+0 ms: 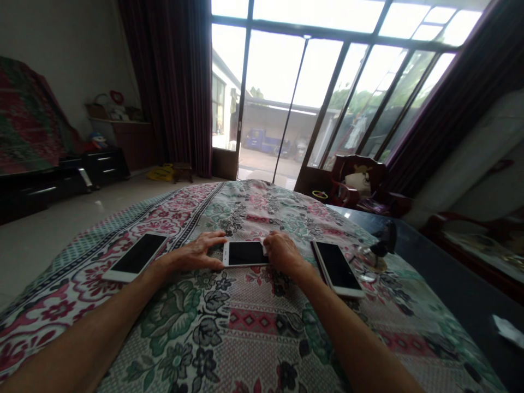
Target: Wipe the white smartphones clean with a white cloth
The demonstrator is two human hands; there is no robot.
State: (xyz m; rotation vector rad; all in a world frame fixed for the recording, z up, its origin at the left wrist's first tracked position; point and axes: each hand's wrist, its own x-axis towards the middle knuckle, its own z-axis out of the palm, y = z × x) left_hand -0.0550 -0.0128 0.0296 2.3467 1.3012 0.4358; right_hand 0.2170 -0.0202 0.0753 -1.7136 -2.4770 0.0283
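A white smartphone (245,254) with a dark screen lies sideways on the flowered tablecloth (254,322) in front of me. My left hand (200,251) is at its left end, thumb and fingers spread apart near the corners; whether they touch it I cannot tell. Over the right end, my right hand (282,252) has its fingers closed on a small white tissue (265,248), pressed against the phone. The fingers hide most of the tissue and that end of the phone. Another white phone (137,255) lies beyond my left forearm. A larger phone (338,268) rests right of my right hand.
Right of the larger phone stand a clear glass-like object (370,262) and a dark object (387,237). A white paper (507,330) lies on the dark tabletop (442,295). Beyond the table are a wooden chair (360,174) and a glass door (282,109).
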